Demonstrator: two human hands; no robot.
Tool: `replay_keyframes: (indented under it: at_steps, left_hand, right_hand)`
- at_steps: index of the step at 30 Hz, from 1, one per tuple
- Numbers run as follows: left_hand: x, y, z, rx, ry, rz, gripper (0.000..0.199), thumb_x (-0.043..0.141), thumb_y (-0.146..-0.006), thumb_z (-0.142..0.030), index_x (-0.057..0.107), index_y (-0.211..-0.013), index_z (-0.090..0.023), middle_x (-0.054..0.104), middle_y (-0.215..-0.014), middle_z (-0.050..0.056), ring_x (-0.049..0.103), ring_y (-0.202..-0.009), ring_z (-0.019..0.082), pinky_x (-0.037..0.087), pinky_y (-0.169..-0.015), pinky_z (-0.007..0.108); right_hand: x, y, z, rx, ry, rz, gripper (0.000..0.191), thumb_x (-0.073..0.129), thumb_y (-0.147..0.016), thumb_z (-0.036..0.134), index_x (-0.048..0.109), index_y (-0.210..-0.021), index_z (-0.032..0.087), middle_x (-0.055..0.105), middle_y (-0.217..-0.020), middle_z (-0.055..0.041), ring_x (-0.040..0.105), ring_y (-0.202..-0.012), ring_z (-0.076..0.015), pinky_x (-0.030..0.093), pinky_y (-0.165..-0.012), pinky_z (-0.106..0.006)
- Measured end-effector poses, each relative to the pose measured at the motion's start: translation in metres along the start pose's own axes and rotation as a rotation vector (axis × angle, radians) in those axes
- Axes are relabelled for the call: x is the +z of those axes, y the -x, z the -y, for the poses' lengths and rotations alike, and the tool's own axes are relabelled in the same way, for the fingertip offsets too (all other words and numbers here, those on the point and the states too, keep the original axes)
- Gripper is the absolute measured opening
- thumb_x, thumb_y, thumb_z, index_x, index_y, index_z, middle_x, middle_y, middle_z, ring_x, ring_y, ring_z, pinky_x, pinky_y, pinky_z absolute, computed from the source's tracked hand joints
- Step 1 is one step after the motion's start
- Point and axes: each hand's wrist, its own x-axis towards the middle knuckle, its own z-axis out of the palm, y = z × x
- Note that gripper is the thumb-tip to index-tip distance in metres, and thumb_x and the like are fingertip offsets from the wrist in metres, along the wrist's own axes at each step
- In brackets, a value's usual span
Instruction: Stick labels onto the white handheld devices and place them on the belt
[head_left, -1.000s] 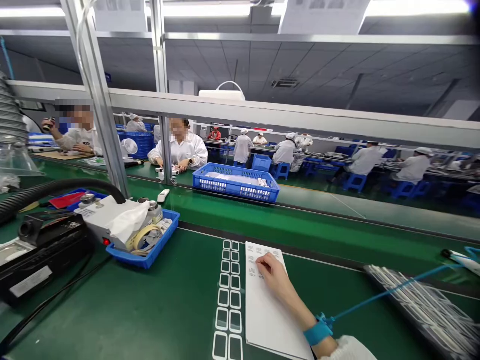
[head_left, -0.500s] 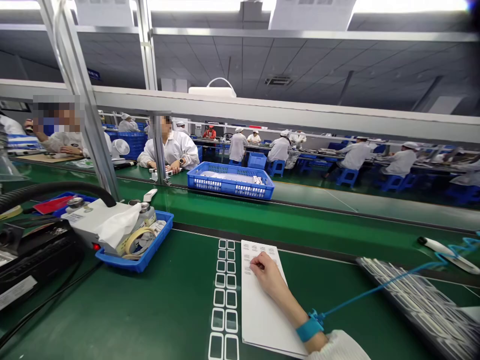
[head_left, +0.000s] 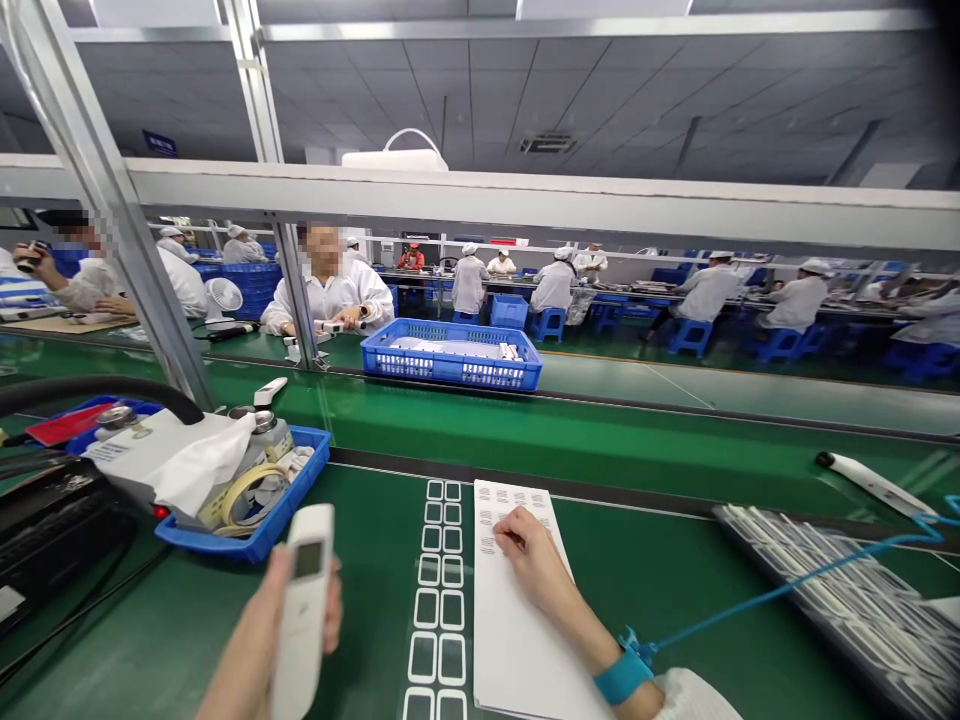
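Left hand (head_left: 255,650) closed around a white handheld device (head_left: 304,610), which I held upright above the green bench mat (head_left: 360,600) with its small grey display turned toward the head camera, probably so that the reading could be seen. Right hand (head_left: 534,560) lay on the upper left of a stack of printed white sheets (head_left: 517,640), fingers curled down beside rows of small printed marks; I could not tell whether they pinched anything. The two hands stood well apart, with a column of white rounded-rectangle outlines (head_left: 433,600) printed on the mat between them; the stack lay squarely beside this column, seemingly for reference. A blue wrist strap (head_left: 622,678) circled the right wrist, and its blue coiled cord (head_left: 810,575) ran right across a black tray of white strips (head_left: 840,590), likely as an antistatic ground. A white pen-shaped tool (head_left: 870,483) lay beyond the tray. Left of the hands, a blue tray (head_left: 247,530) held a tape roll (head_left: 244,495), within easy reach. Across the bench, a co-worker (head_left: 326,300) sat with both hands at a white item, near a blue plastic crate (head_left: 450,372).
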Motion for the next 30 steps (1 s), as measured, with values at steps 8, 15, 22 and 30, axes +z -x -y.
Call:
replay_keyframes:
  at_steps: [8, 15, 22, 30]
  left_hand:
    - [0.144, -0.090, 0.043, 0.026, -0.112, 0.335, 0.066, 0.043, -0.073, -0.077, 0.058, -0.068, -0.013, 0.061, -0.057, 0.005, 0.063, -0.064, 0.018, 0.052, -0.075, 0.034]
    - [0.160, -0.119, 0.071, -0.050, -0.185, 0.293, 0.058, 0.050, -0.073, -0.072, 0.056, -0.080, -0.015, 0.063, -0.057, 0.004, 0.066, -0.066, 0.020, 0.053, -0.072, 0.034]
    - [0.158, -0.125, 0.076, -0.057, -0.187, 0.282, 0.060, 0.047, -0.073, -0.074, 0.056, -0.080, -0.015, 0.065, -0.058, 0.006, 0.067, -0.065, 0.021, 0.054, -0.072, 0.035]
    - [0.156, -0.127, 0.079, -0.019, -0.203, 0.302, 0.063, 0.046, -0.072, -0.076, 0.056, -0.083, -0.015, 0.066, -0.059, 0.007, 0.068, -0.066, 0.022, 0.054, -0.070, 0.036]
  right_hand:
    - [-0.001, -0.002, -0.003, 0.036, -0.030, 0.009, 0.015, 0.047, -0.081, 0.015, 0.059, -0.073, 0.018, 0.053, -0.082, -0.0052, 0.053, -0.077, -0.0204, 0.041, -0.069, -0.032]
    - [0.000, -0.004, 0.001, 0.065, 0.034, 0.002, 0.015, 0.046, -0.080, 0.010, 0.047, -0.068, 0.019, 0.051, -0.080, -0.0040, 0.051, -0.082, -0.0211, 0.039, -0.071, -0.032]
    - [-0.005, 0.000, -0.002, 0.040, -0.040, 0.051, 0.011, 0.049, -0.080, 0.010, 0.058, -0.080, 0.017, 0.051, -0.085, -0.0048, 0.051, -0.080, -0.0198, 0.040, -0.070, -0.032]
    - [-0.002, -0.004, -0.003, 0.076, -0.037, 0.076, 0.013, 0.048, -0.080, 0.008, 0.057, -0.075, 0.016, 0.051, -0.083, -0.0053, 0.052, -0.080, -0.0203, 0.041, -0.072, -0.033]
